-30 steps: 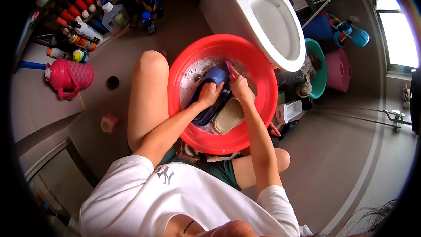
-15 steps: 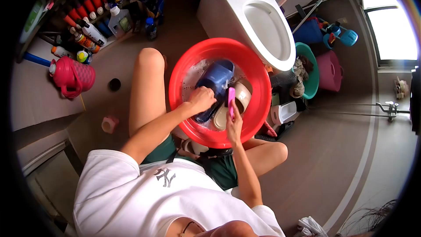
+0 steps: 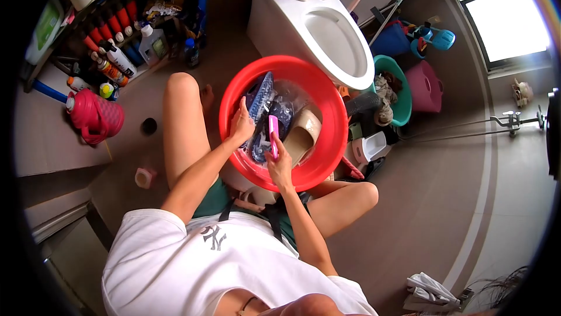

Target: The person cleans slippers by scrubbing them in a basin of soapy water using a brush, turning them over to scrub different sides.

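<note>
A red basin (image 3: 336,135) with sudsy water stands between my knees. My left hand (image 3: 241,124) is closed on a dark blue slipper (image 3: 260,95), which is tipped on its side against the basin's left wall with its patterned sole showing. My right hand (image 3: 280,164) grips a pink brush (image 3: 273,128) by its lower end, over the middle of the basin; its bristles are hidden. Under the brush lies a second dark blue slipper (image 3: 284,110), wet with foam. A beige slipper (image 3: 302,136) rests at the right side of the basin.
A white toilet (image 3: 336,41) stands right behind the basin. To the right are a teal tub (image 3: 400,102) with cloths and a pink bucket (image 3: 426,87). A shelf with bottles (image 3: 120,59) and a pink jug (image 3: 96,114) are at the left.
The blue slipper has been turned onto its side, and my left hand has moved left with it. A second blue slipper now shows. The brush has shifted left, off the beige slipper.
</note>
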Demonstrator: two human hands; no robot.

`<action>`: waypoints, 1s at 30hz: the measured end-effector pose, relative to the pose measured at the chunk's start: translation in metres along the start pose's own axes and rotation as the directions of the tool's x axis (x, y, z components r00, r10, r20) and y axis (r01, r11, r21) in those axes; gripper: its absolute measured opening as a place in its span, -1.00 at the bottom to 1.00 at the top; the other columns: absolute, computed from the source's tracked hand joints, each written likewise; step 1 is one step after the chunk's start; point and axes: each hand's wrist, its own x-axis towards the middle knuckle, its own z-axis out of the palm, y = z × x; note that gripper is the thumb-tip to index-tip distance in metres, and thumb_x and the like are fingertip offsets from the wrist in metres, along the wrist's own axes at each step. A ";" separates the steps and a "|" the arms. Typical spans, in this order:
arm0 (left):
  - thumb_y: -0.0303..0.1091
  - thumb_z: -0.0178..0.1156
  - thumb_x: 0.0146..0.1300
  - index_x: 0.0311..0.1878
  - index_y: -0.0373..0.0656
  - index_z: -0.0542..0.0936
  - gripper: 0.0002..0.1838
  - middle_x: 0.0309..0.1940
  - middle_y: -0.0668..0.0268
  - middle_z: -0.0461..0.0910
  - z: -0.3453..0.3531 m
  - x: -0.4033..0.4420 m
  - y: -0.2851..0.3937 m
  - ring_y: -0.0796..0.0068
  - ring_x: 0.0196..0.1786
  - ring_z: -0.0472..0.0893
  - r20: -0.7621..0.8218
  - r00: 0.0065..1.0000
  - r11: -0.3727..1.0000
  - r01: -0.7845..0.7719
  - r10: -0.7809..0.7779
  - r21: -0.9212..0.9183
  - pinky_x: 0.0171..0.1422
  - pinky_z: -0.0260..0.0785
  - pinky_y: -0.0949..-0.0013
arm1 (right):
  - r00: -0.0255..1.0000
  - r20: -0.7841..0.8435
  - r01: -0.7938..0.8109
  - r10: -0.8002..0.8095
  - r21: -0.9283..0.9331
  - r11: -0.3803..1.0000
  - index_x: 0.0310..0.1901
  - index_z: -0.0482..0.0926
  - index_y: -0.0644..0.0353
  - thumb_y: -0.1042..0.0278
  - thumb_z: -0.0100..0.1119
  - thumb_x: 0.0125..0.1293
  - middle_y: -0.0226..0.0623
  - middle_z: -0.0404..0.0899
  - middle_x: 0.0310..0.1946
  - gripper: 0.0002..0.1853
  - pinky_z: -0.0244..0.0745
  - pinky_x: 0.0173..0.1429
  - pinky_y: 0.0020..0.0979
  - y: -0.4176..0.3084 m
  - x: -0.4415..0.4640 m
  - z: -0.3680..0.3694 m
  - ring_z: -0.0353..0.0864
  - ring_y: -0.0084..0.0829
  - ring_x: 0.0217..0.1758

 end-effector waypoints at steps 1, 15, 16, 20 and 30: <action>-0.53 0.13 0.07 0.45 -0.17 -0.05 -0.14 0.03 -0.14 0.50 -0.001 0.003 -0.003 -0.16 0.07 0.51 -0.079 0.992 0.995 -0.096 0.099 0.041 0.20 0.33 0.03 | 0.997 -0.056 0.049 -0.047 0.021 0.999 0.40 0.26 0.02 0.61 0.06 0.28 -0.25 0.59 -0.11 -0.36 0.40 -0.11 -0.45 0.007 0.002 -0.001 0.46 -0.50 -0.25; 0.06 -0.10 0.36 0.25 -0.16 0.38 -0.43 0.19 0.12 0.46 0.032 0.005 0.002 0.25 0.07 0.55 0.573 0.440 -0.313 0.897 0.692 -0.311 -0.07 0.50 0.29 | 0.984 -0.175 0.086 -0.035 0.294 0.952 0.40 0.26 0.08 0.53 0.06 0.35 -0.39 0.58 -0.19 -0.43 0.41 -0.19 -0.52 -0.008 -0.031 -0.034 0.45 -0.63 -0.30; 0.15 -0.16 0.37 0.29 -0.10 0.34 -0.39 0.25 0.15 0.42 0.026 -0.015 0.016 0.22 0.12 0.53 0.522 0.547 -0.425 0.837 0.655 -0.345 -0.10 0.49 0.28 | 0.988 -0.153 0.066 -0.037 0.187 0.980 0.39 0.27 0.09 0.55 0.08 0.32 -0.29 0.59 -0.17 -0.41 0.43 -0.14 -0.48 -0.008 -0.028 -0.032 0.50 -0.54 -0.27; 0.39 -0.21 0.28 0.30 0.12 0.40 -0.28 0.23 0.20 0.45 0.045 -0.012 -0.007 0.10 0.27 0.42 0.802 0.479 -0.345 0.866 0.357 -0.363 0.20 0.39 -0.16 | 0.998 -0.039 -0.053 0.049 -0.096 0.994 0.33 0.32 0.15 0.56 0.16 0.14 0.18 0.56 -0.12 -0.35 0.47 -0.01 -0.29 -0.002 -0.008 -0.033 0.64 -0.12 -0.13; 0.20 0.02 0.28 0.21 -0.17 0.44 -0.34 0.04 -0.01 0.55 0.006 -0.012 0.033 -0.04 0.02 0.57 0.866 0.446 -0.219 0.889 0.227 -0.401 0.10 0.43 -0.15 | 0.999 0.043 0.021 0.009 -0.656 0.755 0.30 0.30 0.16 0.62 0.07 0.07 0.09 0.48 -0.21 -0.34 0.51 -0.12 -0.07 -0.013 0.004 -0.070 0.58 0.08 -0.16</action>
